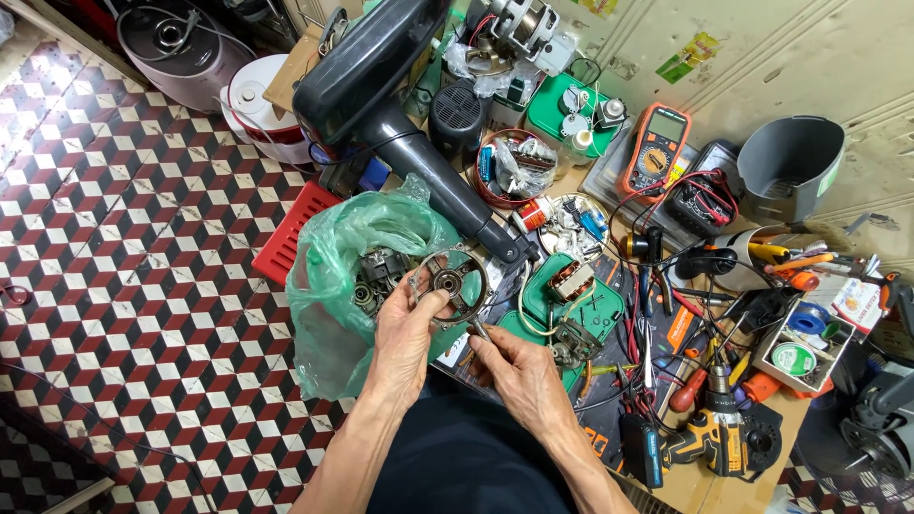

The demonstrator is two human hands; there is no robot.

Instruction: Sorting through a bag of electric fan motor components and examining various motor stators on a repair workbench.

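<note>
Two hands are busy here. At nine o'clock sits a green plastic bag (pixel 343 276). Your left hand (pixel 405 338) grips a round metal motor cover (pixel 449 283) at the middle. Your right hand (pixel 519 376), at five o'clock, pinches a small metal tool (pixel 479 330) touching the cover.

L hand (pixel 407 328) raised, fingers curled; R hand (pixel 519 371) pinching.

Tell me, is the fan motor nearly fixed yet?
Not nearly. Done: the motor is apart, its copper coil lying on the green tray. In hand: the left hand holds the round metal cover; the right hand pinches a small tool. Left: reassembly.
</note>
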